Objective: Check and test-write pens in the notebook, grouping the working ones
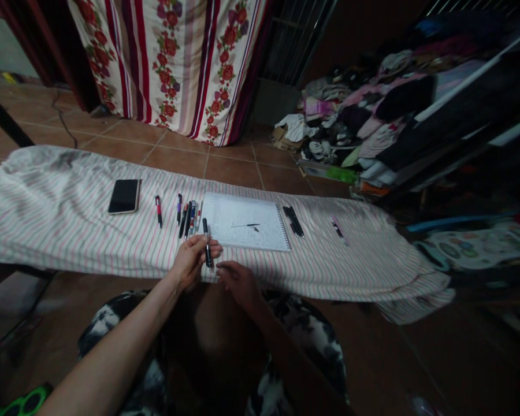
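Your left forearm (117,341) lies nearest, reaching up past the dark-and-white trousers (305,335) on your knees. Your right hand (240,283) sits at the near edge of the cloth (69,225), fingers curled and narrow, close to the lower end of the pen (208,257); you may have it there to work on that end, though whether it grips anything small cannot be told. Your left hand (193,254) pinches the pen under the thumb, the other fingers stretched out behind, a hold that seems meant to steady it. It is just in front of the pad (225,208), near its left corner.

On that pad lie loose pieces (253,225), thin and dark, perhaps set there because the pale page shows them up. Beside it, grouped pens (186,219) on the left and dark pens (292,221) on the right look sorted within reach; a red pen (158,211), a pink-and-black pen (338,230) and a phone (125,196) lie farther out. The striped cloth is wrinkled.

Beyond come floor tiles (234,170), a flowered curtain (169,63) and heaped clothes (355,110) in dim light.
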A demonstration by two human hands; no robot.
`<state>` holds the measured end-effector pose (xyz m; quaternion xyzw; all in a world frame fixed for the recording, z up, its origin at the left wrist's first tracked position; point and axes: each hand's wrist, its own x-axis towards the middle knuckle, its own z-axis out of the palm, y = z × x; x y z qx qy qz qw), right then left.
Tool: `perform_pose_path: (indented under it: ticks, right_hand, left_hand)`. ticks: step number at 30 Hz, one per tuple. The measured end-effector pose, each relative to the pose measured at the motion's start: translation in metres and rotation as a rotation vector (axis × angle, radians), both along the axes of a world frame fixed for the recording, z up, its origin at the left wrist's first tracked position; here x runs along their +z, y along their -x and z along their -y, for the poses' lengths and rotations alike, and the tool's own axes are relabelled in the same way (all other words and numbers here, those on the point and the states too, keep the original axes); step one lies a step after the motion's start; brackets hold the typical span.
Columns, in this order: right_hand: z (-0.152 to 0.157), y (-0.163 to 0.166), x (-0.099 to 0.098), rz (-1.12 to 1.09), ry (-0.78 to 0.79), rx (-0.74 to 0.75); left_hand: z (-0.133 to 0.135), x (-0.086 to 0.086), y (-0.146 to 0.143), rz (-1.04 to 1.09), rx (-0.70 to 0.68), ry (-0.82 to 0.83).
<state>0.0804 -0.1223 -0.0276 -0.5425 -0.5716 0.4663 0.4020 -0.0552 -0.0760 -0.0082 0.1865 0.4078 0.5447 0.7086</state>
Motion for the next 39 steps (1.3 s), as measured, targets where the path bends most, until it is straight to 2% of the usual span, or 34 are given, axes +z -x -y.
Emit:
perform_pose_path:
  ticks: [5, 9, 13, 20, 25, 35, 39]
  right_hand:
    - [0.005, 0.012, 0.006, -0.041, 0.033, -0.056]
    - [-0.003, 0.015, 0.014, -0.089, -0.011, -0.167]
    - [-0.02, 0.017, 0.029, -0.192, 0.018, -0.272]
    - [-0.036, 0.021, 0.04, -0.376, 0.054, -0.294]
    - [-0.037, 0.021, 0.04, -0.387, 0.098, -0.241]
    - [-0.054, 0.011, 0.027, -0.464, 0.069, -0.278]
    - [-0.067, 0.003, 0.026, -0.472, 0.083, -0.343]
  left_hand:
    - [0.005, -0.001, 0.003, 0.019, -0.023, -0.055]
    - [0.011, -0.005, 0.003, -0.022, -0.148, -0.199]
    - [0.016, -0.009, 0.0, -0.053, -0.277, -0.239]
    - [0.018, -0.011, 0.008, -0.109, -0.381, -0.28]
    - [0.018, -0.008, 0.012, -0.135, -0.385, -0.249]
    - [0.014, -0.013, 0.004, -0.141, -0.331, -0.133]
    - [0.009, -0.014, -0.001, -0.194, -0.321, -0.07]
